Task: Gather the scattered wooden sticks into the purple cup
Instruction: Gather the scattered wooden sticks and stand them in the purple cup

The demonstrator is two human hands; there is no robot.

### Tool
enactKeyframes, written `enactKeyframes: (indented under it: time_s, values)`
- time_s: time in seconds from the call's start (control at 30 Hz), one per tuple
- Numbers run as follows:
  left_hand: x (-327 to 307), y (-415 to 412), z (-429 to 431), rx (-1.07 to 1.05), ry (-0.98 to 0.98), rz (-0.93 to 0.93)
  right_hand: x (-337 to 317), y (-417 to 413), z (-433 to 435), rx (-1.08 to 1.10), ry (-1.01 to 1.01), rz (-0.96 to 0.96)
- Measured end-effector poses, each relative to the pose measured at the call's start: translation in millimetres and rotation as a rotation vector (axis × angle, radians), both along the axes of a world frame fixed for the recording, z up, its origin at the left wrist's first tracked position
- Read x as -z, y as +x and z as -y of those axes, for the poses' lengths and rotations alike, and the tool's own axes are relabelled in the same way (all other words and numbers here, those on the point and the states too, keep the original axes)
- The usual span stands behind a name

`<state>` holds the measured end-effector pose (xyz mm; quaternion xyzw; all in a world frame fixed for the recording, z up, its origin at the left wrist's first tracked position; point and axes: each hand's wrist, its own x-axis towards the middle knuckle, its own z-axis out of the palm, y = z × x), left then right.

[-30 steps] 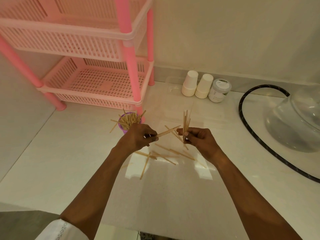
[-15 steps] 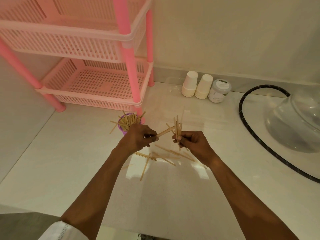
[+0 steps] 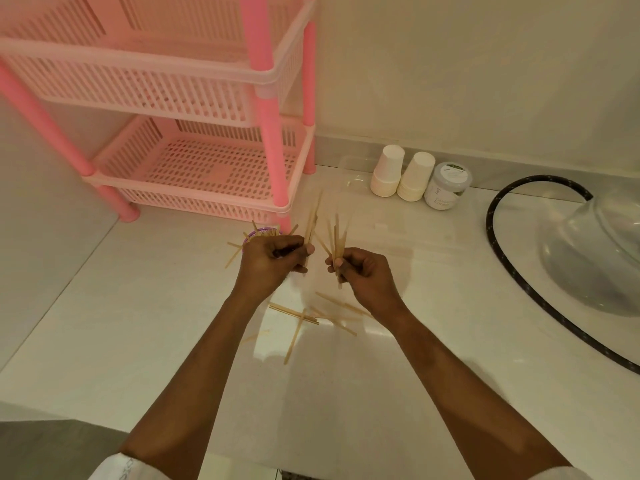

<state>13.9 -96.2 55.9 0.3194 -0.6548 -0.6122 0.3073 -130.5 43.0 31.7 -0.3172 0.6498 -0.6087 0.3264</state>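
Mid-gather at a white counter point(image 3: 138, 323): a person's left hand point(image 3: 273, 261) pinches a couple of wooden sticks point(image 3: 311, 223) between the thumb and curled fingers, their free ends pointing to twelve o'clock. The right hand point(image 3: 365, 277), just beside it at three o'clock, has fingers and thumb curled round a small upright bundle point(image 3: 337, 237). The purple cup point(image 3: 259, 233) stands at eleven o'clock from the left hand, largely hidden behind the knuckles and already bristling with sticks (only a sliver of its rim shows). Several loose sticks point(image 3: 304, 317) lie crossed on the counter at six o'clock from the hands, between the forearms. A pink rack point(image 3: 273, 133) fills the scene's ten o'clock, paper cups point(image 3: 388, 174) and a jar point(image 3: 446, 187) sit at one o'clock, and a black hose point(image 3: 502, 254) curves round a glass bowl point(image 3: 595, 254) at three. The step in hand appears to be loading: both hands are full and close to the cup. The next move likely calls for tipping the left hand's sticks end-down into the crowded mouth without nudging the cup over. The right hand's bundle would follow, and then a return for the sticks on the counter.
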Motion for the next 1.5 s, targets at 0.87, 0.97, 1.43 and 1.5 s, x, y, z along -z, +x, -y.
enactKeyframes:
  time_s: [0.87, 0.97, 1.43, 1.5]
  values:
    - [-16.6, 26.1, 41.0, -0.191, -0.01, -0.149, -11.0, 27.0, 77.3, 0.01, -0.082, -0.213]
    - [-18.0, 34.0, 53.1, -0.221, -0.008, -0.159, -16.0, 29.2, 89.7, 0.017, -0.101, -0.183]
    - [5.2, 45.3, 62.8, -0.249, -0.06, -0.004, 2.3, 49.6, 120.6, 0.017, 0.014, -0.362]
    - [8.2, 46.0, 62.7, -0.247, -0.062, 0.02, 1.2, 47.8, 121.3, 0.001, 0.016, -0.361]
